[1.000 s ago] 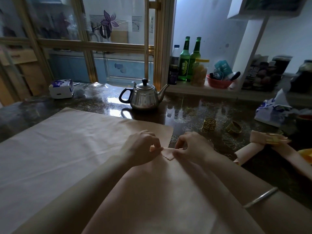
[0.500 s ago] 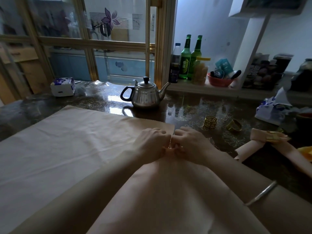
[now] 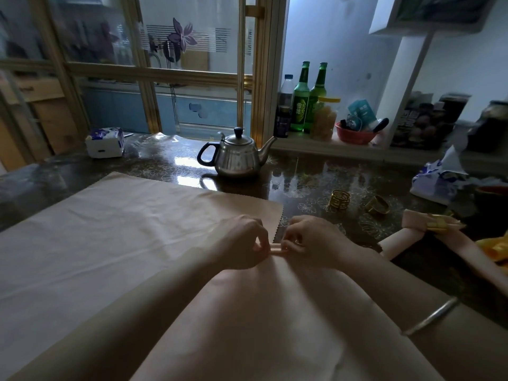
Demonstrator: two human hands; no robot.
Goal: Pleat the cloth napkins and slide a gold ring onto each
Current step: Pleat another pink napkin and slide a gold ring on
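A pale peach cloth napkin [image 3: 115,243] lies spread over the dark table, reaching toward me. At its far right corner a narrow fold stands up, pinched by my left hand [image 3: 242,243] on one side and my right hand [image 3: 313,240] on the other, the fingertips almost meeting. Two loose gold rings lie on the table right of the hands: a tall one [image 3: 339,200] and a lower one [image 3: 377,205]. Further right, a pleated napkin [image 3: 398,243] wears a gold ring [image 3: 437,224].
A steel teapot [image 3: 237,158] stands just beyond the napkin. A tissue pack [image 3: 104,141] sits at the back left. Green bottles [image 3: 301,100] and a red bowl [image 3: 354,136] are on the ledge behind. A crumpled wrapper [image 3: 439,180] and yellow cloth [image 3: 494,248] are at the right.
Both hands pushed the napkin corner forward and together, then drew back a little; the loose pointed corner is now a narrow fold held between the fingertips.
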